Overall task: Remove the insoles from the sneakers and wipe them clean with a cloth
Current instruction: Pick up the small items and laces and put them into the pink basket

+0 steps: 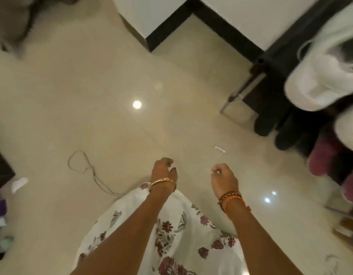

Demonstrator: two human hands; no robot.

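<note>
While both hands hang over the glossy beige floor [92, 96] at lower centre, neither holds anything: the left hand [164, 171] and right hand [223, 178] each have loosely curled fingers. Two white sneakers are visible at the right edge on a dark rack [278, 56]. The upper sneaker [320, 76] lies with its long axis diagonal, rounded toe pointing toward lower left; the lower sneaker [348, 132] is cropped and blurred. One thin looped cord [80, 165] lies at left centre. A floral white garment [171, 235] fills the bottom.
</note>
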